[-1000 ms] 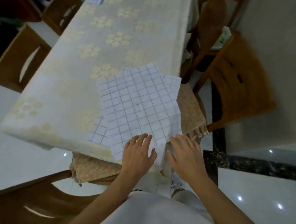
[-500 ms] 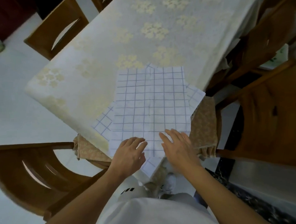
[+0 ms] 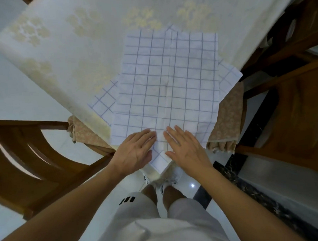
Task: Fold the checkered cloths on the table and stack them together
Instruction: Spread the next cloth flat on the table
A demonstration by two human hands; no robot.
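White cloths [image 3: 168, 80] with blue grid lines, cream tablecloth [image 3: 76, 44] with yellow flowers, brown wooden chairs [image 3: 26, 161]

Draped over the tabletop [image 3: 98, 50]: a cream tablecloth [image 3: 241, 27] with pale yellow flowers, and a beige underlay [image 3: 228, 118] hanging out below at the near corner. Directly on the tablecloth at that corner, a checkered lower cloth [image 3: 103, 102] turned diagonally, tips poking out left, right and past the near edge. Flat on it, the checkered top cloth [image 3: 171, 84].

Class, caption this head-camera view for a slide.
Left hand and right hand press the top cloth over a lower cloth on the table.
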